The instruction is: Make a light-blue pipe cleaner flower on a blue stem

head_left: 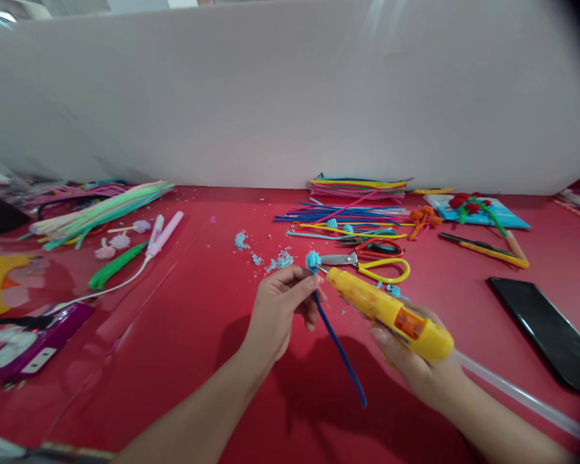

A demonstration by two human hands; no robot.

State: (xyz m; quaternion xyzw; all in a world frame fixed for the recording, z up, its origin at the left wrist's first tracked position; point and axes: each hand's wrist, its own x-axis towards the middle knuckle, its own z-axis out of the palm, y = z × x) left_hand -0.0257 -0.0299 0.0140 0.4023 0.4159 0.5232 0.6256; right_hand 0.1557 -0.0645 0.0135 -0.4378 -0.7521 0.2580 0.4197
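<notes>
My left hand (283,299) pinches a dark blue pipe cleaner (339,348) just below its top, where a small light blue fuzzy piece (313,259) sits. The pipe cleaner's free end slants down to the right. In my right hand (410,361) is a yellow hot glue gun (384,306), gripped around its body. Its metal nozzle touches or almost touches the light blue piece; I cannot tell which. A clear glue stick (517,386) juts from the gun's back end. Light blue fluff trimmings (280,260) lie beyond my left hand.
Yellow-handled scissors (384,269) lie just behind the glue gun, with bundled pipe cleaners (357,187) farther back. On the right are a black phone (544,325) and a box cutter (483,248). A purple power strip (41,345) and a green-handled tool (116,265) are at left.
</notes>
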